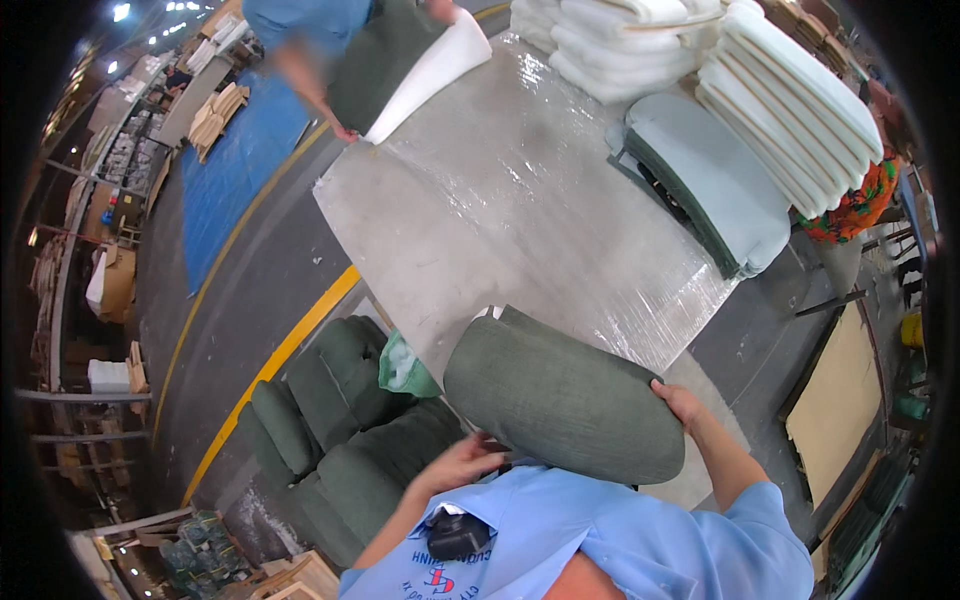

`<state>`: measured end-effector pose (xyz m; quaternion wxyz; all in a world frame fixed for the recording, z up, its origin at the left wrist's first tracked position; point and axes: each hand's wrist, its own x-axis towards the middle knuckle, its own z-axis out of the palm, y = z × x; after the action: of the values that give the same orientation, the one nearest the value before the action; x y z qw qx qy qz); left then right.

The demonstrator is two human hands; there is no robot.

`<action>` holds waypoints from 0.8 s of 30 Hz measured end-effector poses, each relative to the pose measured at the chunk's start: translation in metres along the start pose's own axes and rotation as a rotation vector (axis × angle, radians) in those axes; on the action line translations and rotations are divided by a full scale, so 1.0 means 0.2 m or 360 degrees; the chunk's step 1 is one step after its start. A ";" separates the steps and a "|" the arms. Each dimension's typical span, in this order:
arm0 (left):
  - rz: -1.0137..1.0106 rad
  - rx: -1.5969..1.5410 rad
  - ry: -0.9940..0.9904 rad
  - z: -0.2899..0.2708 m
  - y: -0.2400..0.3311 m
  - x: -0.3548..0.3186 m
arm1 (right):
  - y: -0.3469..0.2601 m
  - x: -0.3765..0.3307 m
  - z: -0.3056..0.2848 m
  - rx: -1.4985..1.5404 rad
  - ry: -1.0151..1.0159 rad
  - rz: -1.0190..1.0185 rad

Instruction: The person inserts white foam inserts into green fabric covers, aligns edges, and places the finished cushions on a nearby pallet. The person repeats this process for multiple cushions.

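A dark green fabric-covered cushion with rounded ends is held tilted against my body, over the near edge of the table. A little white padding shows at its far left corner. My right hand grips its right end, thumb on top and the other fingers mostly out of sight. At the lower left edge, my left hand closes on the cushion's rim; its fingertips are partly hidden there.
A plastic-covered table lies ahead. At its far right stand white foam pads and grey-backed green cushions. Across it, another person's hand holds a green cover with white foam. Green upholstered seats and a green bag sit at left.
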<state>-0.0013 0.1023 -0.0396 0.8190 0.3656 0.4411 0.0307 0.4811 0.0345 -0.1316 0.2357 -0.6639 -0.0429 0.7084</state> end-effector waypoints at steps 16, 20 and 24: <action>0.1103 -0.0385 0.0585 0.56 0.71 0.27 | 0.27 -0.29 0.53 0.0730 0.0642 -0.1365; 0.1234 0.0036 0.0542 0.65 0.85 0.12 | 0.35 -0.34 0.51 0.0794 0.0290 -0.1563; 0.1144 0.0498 0.0391 0.75 0.94 -0.02 | 0.22 -0.47 0.47 0.0911 0.0324 -0.1714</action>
<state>0.1594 0.1523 0.1323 0.6320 0.6101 0.3791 0.2910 0.3801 -0.0172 -0.0517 0.7319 -0.5237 -0.1574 0.4065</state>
